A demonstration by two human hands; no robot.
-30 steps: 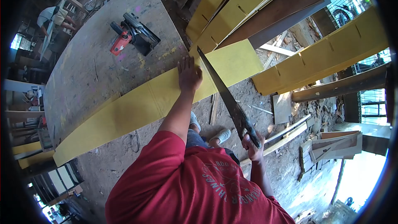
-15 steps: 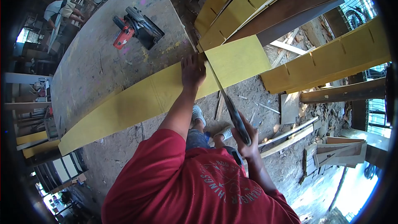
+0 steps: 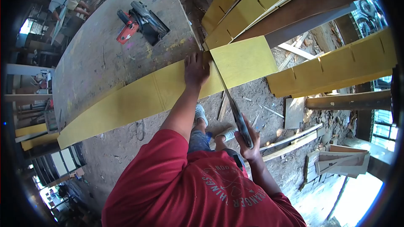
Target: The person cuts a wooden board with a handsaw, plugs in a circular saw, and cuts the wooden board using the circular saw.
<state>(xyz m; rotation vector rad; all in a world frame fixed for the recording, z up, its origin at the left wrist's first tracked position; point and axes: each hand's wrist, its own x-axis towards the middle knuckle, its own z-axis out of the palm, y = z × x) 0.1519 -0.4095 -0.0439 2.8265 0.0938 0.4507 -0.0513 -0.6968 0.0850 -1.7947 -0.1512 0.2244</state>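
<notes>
A long yellow board (image 3: pixel 126 94) lies across the near edge of the worktable, its right end sticking out past the corner. My left hand (image 3: pixel 196 69) rests on top of it with the fingers spread forward, just left of a handsaw (image 3: pixel 227 92). Wrapped round the saw's dark handle is my right hand (image 3: pixel 249 145), low and close to my body. The blade slants up and away across the board by the table corner. Whether its teeth are inside a cut, I cannot tell.
A red and black circular saw (image 3: pixel 141 23) sits on the worktable (image 3: pixel 92 59). More yellow boards with dark slots (image 3: pixel 332 65) lean at the right. Wood strips (image 3: pixel 292 143) and scraps cover the ground. Another person (image 3: pixel 67 6) bends over at the far left.
The view has shifted slightly. My right hand and the handsaw are a little lower in the picture, while my left hand keeps its place on the board.
</notes>
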